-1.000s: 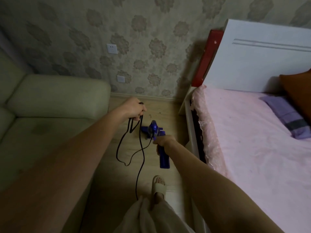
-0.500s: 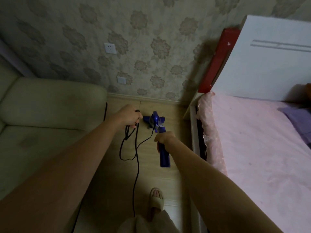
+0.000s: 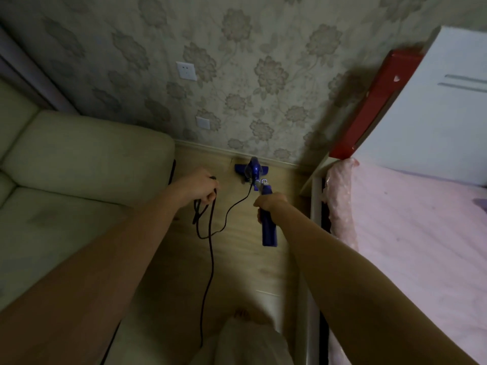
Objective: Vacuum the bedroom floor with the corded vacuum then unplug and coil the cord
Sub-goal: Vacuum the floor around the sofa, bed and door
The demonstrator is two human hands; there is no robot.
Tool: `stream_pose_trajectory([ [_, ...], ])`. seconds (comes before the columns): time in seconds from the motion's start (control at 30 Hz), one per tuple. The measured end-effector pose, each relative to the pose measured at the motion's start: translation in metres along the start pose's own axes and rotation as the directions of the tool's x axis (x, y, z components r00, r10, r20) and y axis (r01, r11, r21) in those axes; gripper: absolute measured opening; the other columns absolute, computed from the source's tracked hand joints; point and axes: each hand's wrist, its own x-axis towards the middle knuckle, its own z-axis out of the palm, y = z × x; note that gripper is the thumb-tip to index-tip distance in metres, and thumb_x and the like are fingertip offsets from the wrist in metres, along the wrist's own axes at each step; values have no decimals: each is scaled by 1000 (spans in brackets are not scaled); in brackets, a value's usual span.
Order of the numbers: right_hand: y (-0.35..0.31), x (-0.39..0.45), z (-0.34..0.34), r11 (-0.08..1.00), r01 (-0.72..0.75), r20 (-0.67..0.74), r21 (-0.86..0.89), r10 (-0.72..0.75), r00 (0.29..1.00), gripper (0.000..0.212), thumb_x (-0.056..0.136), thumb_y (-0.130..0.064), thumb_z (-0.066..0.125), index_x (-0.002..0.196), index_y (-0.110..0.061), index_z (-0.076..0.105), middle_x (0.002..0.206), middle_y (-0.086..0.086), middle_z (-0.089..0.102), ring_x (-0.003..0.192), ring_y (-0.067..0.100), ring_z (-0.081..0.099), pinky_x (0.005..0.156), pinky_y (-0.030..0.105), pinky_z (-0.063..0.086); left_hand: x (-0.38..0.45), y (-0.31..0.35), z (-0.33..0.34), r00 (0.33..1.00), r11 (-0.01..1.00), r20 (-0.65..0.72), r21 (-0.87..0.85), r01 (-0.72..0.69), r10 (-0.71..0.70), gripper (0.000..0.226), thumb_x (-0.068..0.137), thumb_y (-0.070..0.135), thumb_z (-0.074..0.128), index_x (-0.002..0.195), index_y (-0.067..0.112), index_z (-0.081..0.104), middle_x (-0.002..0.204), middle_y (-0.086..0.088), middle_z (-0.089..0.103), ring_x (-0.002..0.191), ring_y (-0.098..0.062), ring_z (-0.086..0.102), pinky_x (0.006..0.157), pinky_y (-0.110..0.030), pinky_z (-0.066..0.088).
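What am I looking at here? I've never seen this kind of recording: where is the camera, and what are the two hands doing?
The camera sits on a person's head and looks forward and down, so both arms reach into the picture from below. The right hand grips the handle of a blue vacuum, whose head rests on the wooden floor close to the wall. The left hand holds loops of the black cord, which also trails down toward the person's feet. A sofa stands on the left, a bed with a pink cover on the right. Two wall plates, one an outlet, are on the wallpaper.

Bare forearms (image 3: pixel 110 259), pale loose trousers (image 3: pixel 245 341), toes (image 3: pixel 241 313) showing.
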Motion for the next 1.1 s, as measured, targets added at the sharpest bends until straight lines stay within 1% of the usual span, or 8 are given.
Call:
stream_pose_trajectory([
  [0.13,0,11,2,999,-1,6,-32,1,1000,12,92,-1,58,93,-2,46,70,11,52,56,19,51,51,30,48,4,-4,-9,999,1000,-36,5,2,-2,20,96,7,46,96,1,65,47,-1,52,36,-6,46,41,-15,38],
  [0.27,19,14,1,992,-9,-16,-124,7,1000,38,91,-5,62,123,-1,44,76,11,55,60,19,55,51,30,48,-2,-7,-14,999,1000,-43,-13,10,-11,23,96,7,47,79,5,62,43,0,49,41,-9,45,45,-17,37],
  [0.37,31,9,-1,991,-9,-26,-136,6,1000,40,90,-6,64,125,-1,44,76,10,57,59,18,56,49,29,47,-10,-14,-17,999,1000,-31,-21,-11,11,30,95,6,50,65,8,56,34,5,47,30,-3,43,41,-14,38],
  [0.53,55,-21,9,987,-8,-31,-161,3,1000,38,89,-7,65,120,-1,46,74,10,57,58,18,56,49,29,47,-31,-31,-18,998,999,-57,-21,-39,38,20,95,8,51,91,-1,68,46,-1,55,35,-5,48,37,-10,37],
  [0.77,93,-84,28,993,7,-22,-114,-9,1000,26,90,-5,63,108,-3,45,77,12,56,59,19,55,47,29,46,-79,-49,-17,994,994,-29,16,-108,108,24,96,8,47,93,-3,68,57,-6,57,48,-13,49,43,-15,41],
  [0.87,105,-114,42,995,-2,42,-97,6,999,28,93,-5,60,117,-1,47,76,12,54,58,18,54,47,29,46,-98,-59,-17,992,992,-32,17,-124,124,24,97,7,45,91,-2,67,61,-6,56,46,-13,44,43,-18,40],
  [0.97,117,-144,55,998,-2,78,-63,7,997,45,92,-5,61,133,0,43,76,13,55,60,21,57,57,31,52,-117,-71,-14,989,989,-20,4,-146,146,23,97,7,44,92,-1,66,64,-6,55,47,-14,42,47,-22,39],
  [1.1,128,-176,63,1000,-2,78,-23,4,997,41,91,3,58,130,3,43,80,14,56,62,18,54,50,24,53,-133,-79,-12,986,986,-1,4,-164,164,24,98,8,44,95,0,66,67,-7,56,50,-15,42,54,-25,42],
])
